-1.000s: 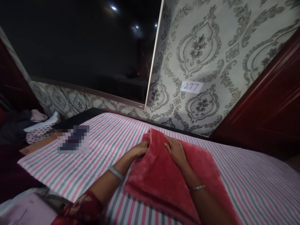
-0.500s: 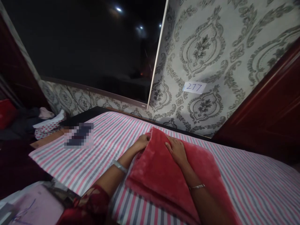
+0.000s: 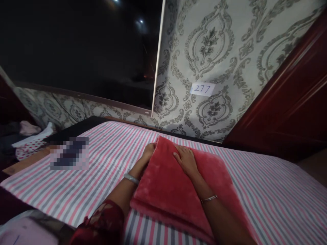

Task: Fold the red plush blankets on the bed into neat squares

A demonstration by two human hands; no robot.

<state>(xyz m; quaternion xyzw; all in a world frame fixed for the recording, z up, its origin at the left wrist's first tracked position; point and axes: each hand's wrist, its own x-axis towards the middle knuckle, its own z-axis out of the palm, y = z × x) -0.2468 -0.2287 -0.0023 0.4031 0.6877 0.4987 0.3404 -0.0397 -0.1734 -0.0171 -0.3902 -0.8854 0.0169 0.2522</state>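
Blanket (image 3: 178, 190), red and fuzzy, lies folded flat on the bed, a bit right of the middle, with its far corner pointing toward the wall. Right hand (image 3: 186, 159) rests palm down on top of it near that far end, fingers (image 3: 178, 158) spread a little and lying flat on the plush, not pinching anything. Left hand (image 3: 149, 150) sits at the blanket's left edge up by the far corner; the fingers look curled in against or under the fold, but the fabric hides most of them, so I can't tell whether they grip it or just touch. Both wrists wear thin bangles, a pale one (image 3: 131, 178) on the left and a slim metal one (image 3: 208, 198) on the right, and the right forearm lies across the blanket. A red patterned sleeve (image 3: 102, 224) shows at the bottom on the left arm. Under it all is a sheet (image 3: 107, 163) with pink, grey and white stripes covering the bed. Over on the left part of the sheet there's a blurred-out dark patch (image 3: 69, 153). Past the bed's left end sits a heap of clothes (image 3: 28, 136), some white with red dots. Behind the bed is grey damask wallpaper (image 3: 212, 51) with a small white label (image 3: 202, 89) reading 277, a big dark panel (image 3: 81, 51) to the left of it, and dark red wood (image 3: 288, 102) to the right.
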